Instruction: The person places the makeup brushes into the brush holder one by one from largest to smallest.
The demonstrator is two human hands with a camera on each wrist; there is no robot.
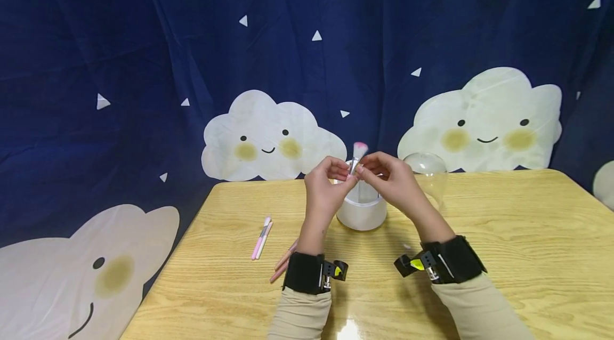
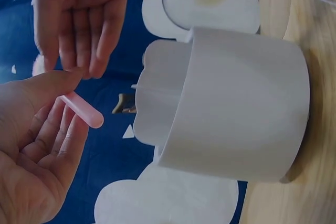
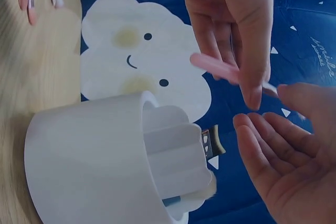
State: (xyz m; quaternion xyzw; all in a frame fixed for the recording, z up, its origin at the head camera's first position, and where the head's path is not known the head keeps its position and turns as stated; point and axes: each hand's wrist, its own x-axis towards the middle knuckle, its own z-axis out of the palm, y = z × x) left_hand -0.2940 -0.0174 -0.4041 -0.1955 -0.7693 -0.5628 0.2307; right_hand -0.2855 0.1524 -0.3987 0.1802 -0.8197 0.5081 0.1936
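Note:
A makeup brush with a pink handle and pink-tipped white bristles (image 1: 360,148) is held in the air between both hands. My left hand (image 1: 326,191) pinches its handle (image 2: 84,110) between thumb and fingers. At the metal collar, near the bristles, my right hand (image 1: 393,180) pinches the brush; its other fingers (image 3: 257,156) are loosely bent. Just beyond and below the hands stands a round white brush holder (image 1: 362,215) with wavy inner dividers (image 3: 176,153). A brush with a dark, flared head (image 3: 212,142) sticks out of the holder.
A clear dome (image 1: 426,163) stands behind the right hand. On the table (image 1: 503,233), a pink brush (image 1: 261,236) and a white-handled one (image 1: 265,240) lie to the left. Darker pink brushes (image 1: 278,272) lie partly hidden by the left wrist. A blue cloud-print curtain hangs behind.

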